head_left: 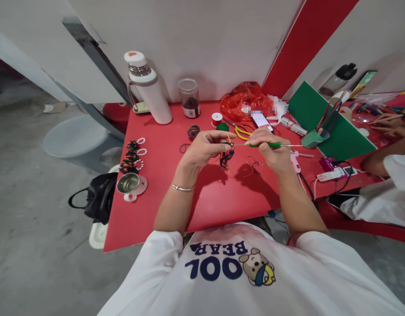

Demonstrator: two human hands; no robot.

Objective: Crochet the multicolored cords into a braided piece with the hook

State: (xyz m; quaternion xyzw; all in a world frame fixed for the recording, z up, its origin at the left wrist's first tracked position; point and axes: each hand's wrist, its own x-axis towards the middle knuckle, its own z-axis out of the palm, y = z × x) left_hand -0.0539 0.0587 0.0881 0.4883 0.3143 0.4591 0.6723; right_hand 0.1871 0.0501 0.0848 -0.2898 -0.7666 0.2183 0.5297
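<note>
The braided cord is short and thick, made of threads in many colours, mostly dark with some orange and green. It hangs down from the fingertips of the left hand, and a few loose ends are under it. The tool has a green handle and a thin metal rod. The right hand holds it level, with its tip at the top of the cord.

A green-handled tool at multicoloured braid
</note>
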